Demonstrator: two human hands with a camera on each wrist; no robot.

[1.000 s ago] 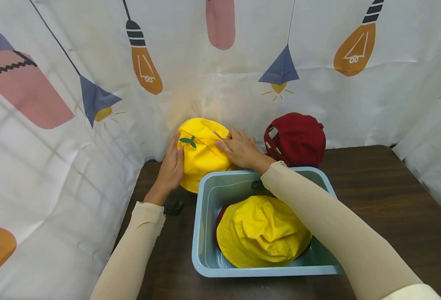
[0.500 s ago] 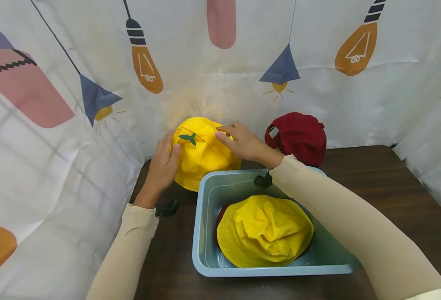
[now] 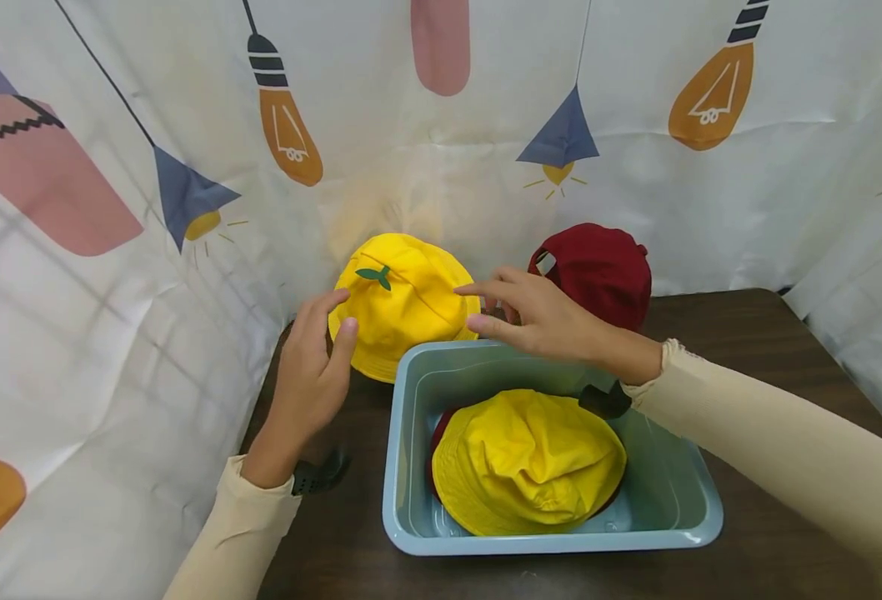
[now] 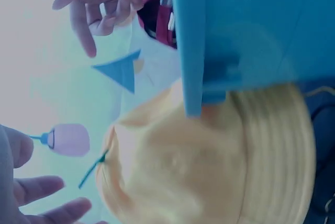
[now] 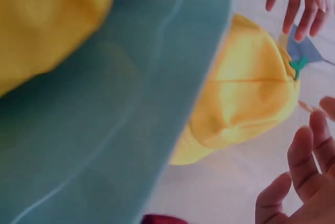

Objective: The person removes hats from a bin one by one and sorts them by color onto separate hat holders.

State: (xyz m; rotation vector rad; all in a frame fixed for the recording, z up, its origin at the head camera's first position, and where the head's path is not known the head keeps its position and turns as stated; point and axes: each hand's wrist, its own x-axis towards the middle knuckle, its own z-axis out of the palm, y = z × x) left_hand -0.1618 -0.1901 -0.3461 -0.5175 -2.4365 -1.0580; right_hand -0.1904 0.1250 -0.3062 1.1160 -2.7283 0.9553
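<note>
Yellow sprout hat (image 3: 407,312), standing crown up and brim down on the dark table (image 3: 756,367), beyond and to the left of the blue tub (image 3: 553,545). Its green two-leaved sprout (image 3: 373,274) rises from the crown, as both wrist views show; the tub's corner hides part of the lower brim, and whether hat and tub touch cannot be told. Left hand (image 3: 309,375): thumb and forefinger spread well apart, the other fingers loosely bent, beside the hat's left edge. Right hand (image 3: 534,312): forefinger extended and parted from the thumb, the remaining fingers curled inward, over the tub's far rim. Both hands hold nothing; in the wrist views a gap separates the visible fingertips from the hat. Within the tub lies a second, creased yellow hat (image 3: 531,467), with a dark red edge (image 3: 438,433) showing beneath it. Farther out, a red cap (image 3: 598,275) rests behind the tub, close to the printed sheet (image 3: 456,183). Likely faults: a careless nudge might push the sprout hat off the nearby back edge, or a fingertip catching its soft brim could tip it; a low right wrist could jog the tub into the hat or knock the cap.
</note>
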